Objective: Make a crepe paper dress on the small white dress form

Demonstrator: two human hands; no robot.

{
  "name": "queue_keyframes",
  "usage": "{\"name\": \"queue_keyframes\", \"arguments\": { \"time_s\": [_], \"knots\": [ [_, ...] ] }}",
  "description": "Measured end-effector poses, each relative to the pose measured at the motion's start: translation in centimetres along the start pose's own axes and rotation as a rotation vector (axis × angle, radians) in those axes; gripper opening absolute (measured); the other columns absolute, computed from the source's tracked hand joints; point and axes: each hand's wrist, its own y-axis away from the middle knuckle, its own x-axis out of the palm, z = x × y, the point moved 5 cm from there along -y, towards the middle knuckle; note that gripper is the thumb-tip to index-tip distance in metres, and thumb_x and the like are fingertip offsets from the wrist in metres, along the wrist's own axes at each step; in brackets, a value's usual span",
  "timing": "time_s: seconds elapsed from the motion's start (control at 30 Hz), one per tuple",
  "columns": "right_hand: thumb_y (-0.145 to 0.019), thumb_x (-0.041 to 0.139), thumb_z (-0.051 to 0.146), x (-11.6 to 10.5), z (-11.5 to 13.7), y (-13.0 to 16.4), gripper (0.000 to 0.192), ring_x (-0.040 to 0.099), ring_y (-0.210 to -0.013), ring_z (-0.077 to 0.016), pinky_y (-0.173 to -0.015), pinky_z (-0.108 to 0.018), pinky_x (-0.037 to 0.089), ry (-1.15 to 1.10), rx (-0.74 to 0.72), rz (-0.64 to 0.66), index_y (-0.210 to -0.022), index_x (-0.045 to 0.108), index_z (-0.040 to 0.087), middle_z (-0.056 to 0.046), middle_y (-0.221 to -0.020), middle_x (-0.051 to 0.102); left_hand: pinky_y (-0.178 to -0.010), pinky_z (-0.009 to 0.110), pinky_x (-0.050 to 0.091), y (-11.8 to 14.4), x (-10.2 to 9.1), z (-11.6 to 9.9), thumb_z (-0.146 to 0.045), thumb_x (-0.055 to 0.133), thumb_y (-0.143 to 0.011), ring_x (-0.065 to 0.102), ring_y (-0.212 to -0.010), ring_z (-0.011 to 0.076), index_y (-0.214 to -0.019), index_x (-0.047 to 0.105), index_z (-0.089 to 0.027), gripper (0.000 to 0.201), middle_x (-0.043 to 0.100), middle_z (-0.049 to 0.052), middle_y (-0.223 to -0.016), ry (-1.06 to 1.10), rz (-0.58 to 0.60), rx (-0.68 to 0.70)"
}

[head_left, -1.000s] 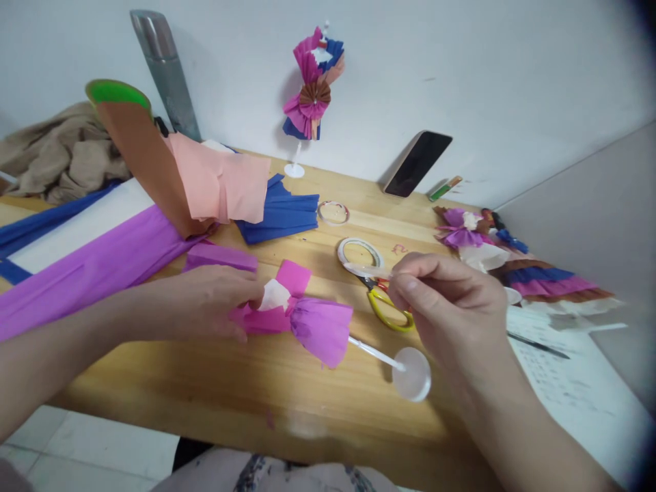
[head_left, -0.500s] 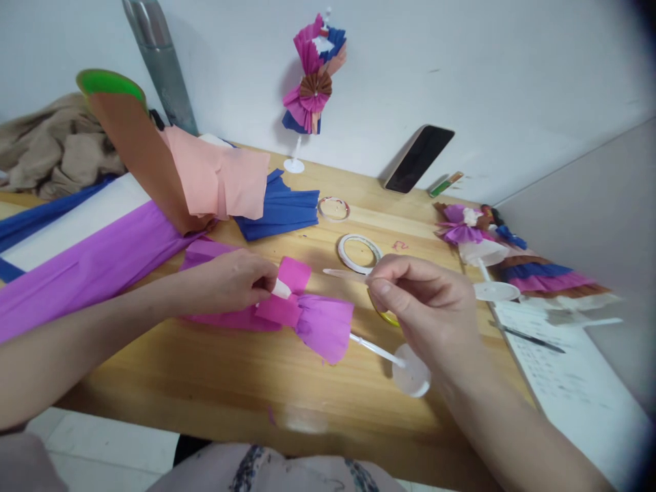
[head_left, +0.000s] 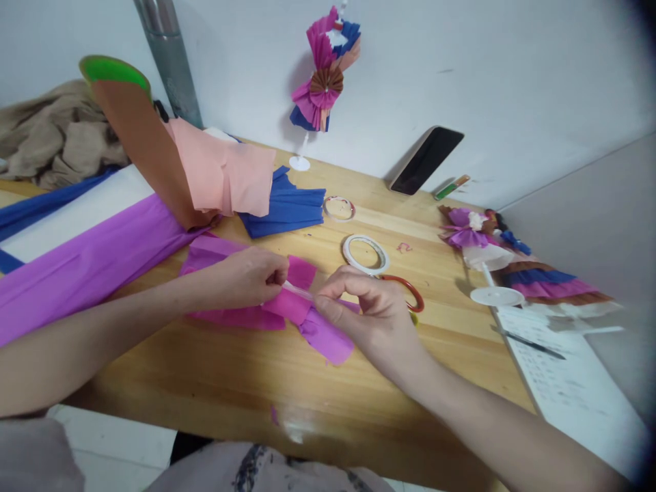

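Since the earlier frame, right hand (head_left: 372, 318) has moved left onto the paper doll (head_left: 302, 318) at frame centre on the worktop (head_left: 256, 389). Doll's long axis runs left-right. Both hands pinch it; left hand (head_left: 253, 273) palm-down.

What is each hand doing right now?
Left hand: pinching the pink paper.
Right hand: closed on a tape strip, touching that paper.

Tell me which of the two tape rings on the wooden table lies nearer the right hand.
The larger white tape ring, just beyond the right hand beside the scissors' orange handle. The smaller clear tape ring lies farther back, near the folded blue crepe paper.
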Motion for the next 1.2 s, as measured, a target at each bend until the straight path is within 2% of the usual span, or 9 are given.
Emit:
{"name": "queue_keyframes", "arguments": {
  "time_s": [0.13,0.23,0.33,0.43,0.53,0.63,0.8,1.2],
  "knots": [
    [-0.080,0.068,0.022,0.5,-0.8,-0.7,0.017,0.059,-0.066,-0.0156,-0.065,-0.030,0.045,0.064,0.006,0.077,-0.062,0.069,0.021,-0.001,-0.065,0.066,-0.053,0.024,0.023,-0.1,0.0,0.1,-0.005,0.049,-0.070,0.038,-0.055,0.0088,-0.058,0.041,-0.018,0.020,0.043,-0.005,-0.056,0.024,-0.004,-0.013],
    [-0.082,0.066,0.017,0.9,-0.9,-0.9,0.019,0.059,-0.068,-0.0160,-0.067,-0.031,0.046,0.149,-0.088,0.154,-0.063,0.069,0.022,0.000,-0.065,0.068,-0.053,0.022,0.025,-0.2,0.1,0.4,-0.005,0.045,-0.071,0.041,-0.056,0.0083,-0.058,0.045,-0.017,0.018,0.047,-0.006,-0.056,0.058,0.009,-0.020],
    [-0.087,0.062,0.016,0.9,-0.1,-0.7,0.019,0.058,-0.072,-0.0166,-0.071,-0.033,0.045,0.356,-0.320,0.213,-0.071,0.070,0.021,-0.002,-0.071,0.069,-0.054,0.021,0.027,-0.3,0.2,0.8,-0.005,0.046,-0.071,0.043,-0.058,0.0087,-0.060,0.050,-0.017,0.017,0.052,-0.005,-0.059,0.093,0.018,-0.028],
    [-0.093,0.054,0.014,0.6,1.2,-0.3,0.022,0.054,-0.075,-0.0177,-0.070,-0.035,0.043,0.635,-0.645,0.219,-0.078,0.070,0.018,-0.004,-0.075,0.068,-0.054,0.021,0.028,-0.4,0.4,1.1,-0.005,0.048,-0.071,0.044,-0.059,0.0093,-0.060,0.050,-0.016,0.016,0.052,-0.004,-0.060,0.092,0.053,-0.036],
    [-0.096,0.049,0.011,0.5,1.9,0.2,0.029,0.047,-0.074,-0.0175,-0.069,-0.035,0.041,0.851,-0.949,0.209,-0.073,0.067,0.017,-0.002,-0.071,0.065,-0.054,0.021,0.028,-0.6,0.4,1.1,-0.005,0.047,-0.072,0.043,-0.058,0.0086,-0.061,0.050,-0.016,0.016,0.049,-0.005,-0.059,0.097,0.068,-0.030],
    [-0.094,0.052,0.008,0.6,1.8,0.4,0.032,0.046,-0.073,-0.0167,-0.074,-0.034,0.042,0.926,-1.117,0.246,-0.066,0.063,0.018,-0.001,-0.067,0.062,-0.053,0.021,0.028,-0.7,0.4,1.0,-0.006,0.047,-0.073,0.044,-0.056,0.0085,-0.062,0.051,-0.015,0.016,0.050,-0.005,-0.058,0.127,0.109,-0.053],
    [-0.097,0.045,0.008,0.9,1.3,0.1,0.035,0.047,-0.074,-0.0161,-0.080,-0.035,0.043,0.975,-1.180,0.367,-0.069,0.062,0.018,-0.001,-0.070,0.061,-0.055,0.023,0.030,-0.8,0.4,1.0,-0.005,0.049,-0.070,0.044,-0.055,0.0093,-0.061,0.052,-0.016,0.014,0.051,-0.005,-0.057,0.132,0.141,-0.077],
    [-0.098,0.045,0.009,1.0,0.6,-0.5,0.033,0.048,-0.079,-0.0163,-0.082,-0.035,0.042,1.032,-1.246,0.447,-0.072,0.064,0.017,-0.001,-0.075,0.059,-0.053,0.021,0.028,-0.8,0.6,1.3,-0.004,0.046,-0.072,0.043,-0.054,0.0077,-0.062,0.051,-0.016,0.017,0.049,-0.006,-0.057,0.144,0.127,-0.058]
  ]
}}
